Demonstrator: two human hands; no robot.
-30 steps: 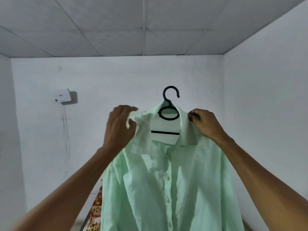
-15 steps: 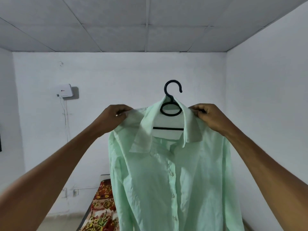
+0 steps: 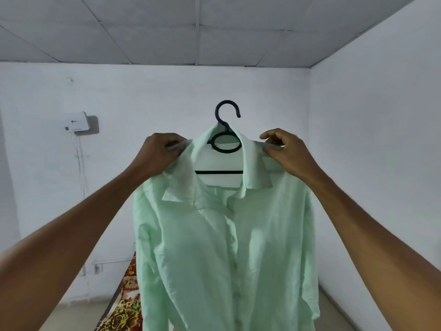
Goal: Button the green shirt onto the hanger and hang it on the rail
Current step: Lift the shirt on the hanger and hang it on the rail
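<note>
Hands (image 3: 158, 152) (image 3: 285, 154) both pinching green shirt (image 3: 226, 247) shoulders, hem cut off below.

your left arm: bare forearm, extended up and forward from the lower left corner, wrist straight. your left hand (image 3: 159, 152): raised to about the same height as the other, back of hand toward you, fingers curled, thumb and fingertips pinched shut on pale green fabric. your right arm: bare forearm, extended up from the lower right corner. your right hand (image 3: 287, 154): knuckles up, thumb and fingers closed on fabric, well apart from the left.
</note>
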